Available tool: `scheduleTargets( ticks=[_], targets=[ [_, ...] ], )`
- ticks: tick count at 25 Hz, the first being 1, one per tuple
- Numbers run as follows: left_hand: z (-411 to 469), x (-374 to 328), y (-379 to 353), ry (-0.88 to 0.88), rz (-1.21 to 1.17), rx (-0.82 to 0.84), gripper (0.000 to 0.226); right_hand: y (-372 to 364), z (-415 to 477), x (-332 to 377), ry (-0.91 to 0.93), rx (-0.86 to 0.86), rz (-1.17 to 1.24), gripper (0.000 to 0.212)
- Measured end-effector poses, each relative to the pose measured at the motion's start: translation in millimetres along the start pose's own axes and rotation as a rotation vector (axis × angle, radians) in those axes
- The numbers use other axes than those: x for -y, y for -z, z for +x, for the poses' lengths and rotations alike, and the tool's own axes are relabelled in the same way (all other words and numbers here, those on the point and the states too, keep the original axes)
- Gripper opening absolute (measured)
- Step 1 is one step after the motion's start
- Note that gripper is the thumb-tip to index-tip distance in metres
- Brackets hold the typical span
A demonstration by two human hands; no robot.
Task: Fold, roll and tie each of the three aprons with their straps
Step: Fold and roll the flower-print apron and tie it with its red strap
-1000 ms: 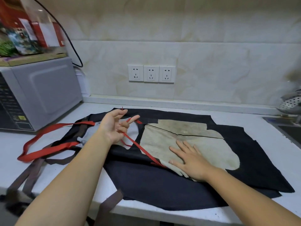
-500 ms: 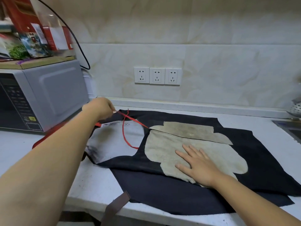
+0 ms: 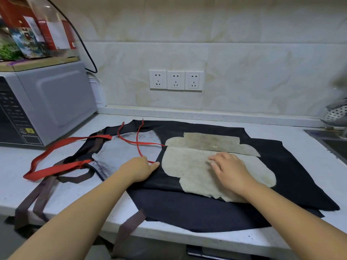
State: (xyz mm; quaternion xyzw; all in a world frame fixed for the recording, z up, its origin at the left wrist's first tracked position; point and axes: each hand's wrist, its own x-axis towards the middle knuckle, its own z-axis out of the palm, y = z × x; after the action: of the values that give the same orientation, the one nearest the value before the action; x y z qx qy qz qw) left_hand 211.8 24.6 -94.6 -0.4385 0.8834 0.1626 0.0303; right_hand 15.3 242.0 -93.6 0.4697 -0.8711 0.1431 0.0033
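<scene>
Head view: microwave [image 3: 56, 102] L, sink [image 3: 336, 145] R of apron [image 3: 187, 209]; left hand [image 3: 138, 169] pinches strap [image 3: 138, 139].

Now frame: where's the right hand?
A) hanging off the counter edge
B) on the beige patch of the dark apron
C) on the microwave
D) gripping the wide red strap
B: the right hand lies with relaxed fingers on the beige patch of the dark apron, well apart from the wide red strap at the left.

Place: a kitchen.
Worktop: white speckled countertop [image 3: 319, 166], with a sink [image 3: 336, 145] set in at the right edge.
Appliance: grey microwave [image 3: 47, 106] with a wooden board [image 3: 37, 63] on top.
Wall: marble-look tiles [image 3: 262, 72] with three power sockets [image 3: 176, 80].
</scene>
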Motion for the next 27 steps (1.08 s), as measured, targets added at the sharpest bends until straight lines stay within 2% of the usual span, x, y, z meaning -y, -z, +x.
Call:
scheduleTargets(
  ticks=[4,8,10,12,13,14,16,17,19,21,25,27],
  targets=[
    [-5,12,0,-0.138,-0.147,-0.085,0.041,-6,-11,-29,-0.140,0.227,-0.107,0.058],
    [-7,24,-5,-0.165,-0.036,-0.060,0.040,-14,-24,-51,-0.210,0.235,-0.120,0.066],
    [-12,17,-6,-0.193,0.150,-0.192,0.045,-12,-25,-48,-0.208,0.219,-0.116,0.066],
    [-20,-1,-5,-0.405,0.206,-0.354,0.054,-9,-24,-37,-0.172,0.181,-0.103,0.067],
    [-27,-14,-5,-0.553,0.139,-0.311,0.058,-5,-25,-28,-0.138,0.179,-0.086,0.066],
    [-35,-27,-7,-0.671,0.057,-0.182,0.061,0,-28,-18,-0.096,0.201,-0.064,0.065],
    [-49,-49,-16,-0.760,0.056,0.068,0.065,9,-39,1,0.002,0.293,-0.036,0.066],
    [-53,-55,-21,-0.768,0.113,0.102,0.060,14,-45,7,0.051,0.343,-0.045,0.068],
    [-55,-61,-25,-0.768,0.176,0.033,0.040,23,-57,13,0.119,0.389,-0.110,0.067],
    [-54,-60,-24,-0.771,0.208,-0.004,0.026,27,-60,13,0.144,0.342,-0.211,0.051],
    [-49,-56,-20,-0.789,0.175,0.013,0.022,29,-56,9,0.111,0.230,-0.264,0.030],
    [-53,-55,-9,-0.733,0.116,0.064,0.017,36,-56,5,0.089,0.251,-0.214,0.020]
  ],
)
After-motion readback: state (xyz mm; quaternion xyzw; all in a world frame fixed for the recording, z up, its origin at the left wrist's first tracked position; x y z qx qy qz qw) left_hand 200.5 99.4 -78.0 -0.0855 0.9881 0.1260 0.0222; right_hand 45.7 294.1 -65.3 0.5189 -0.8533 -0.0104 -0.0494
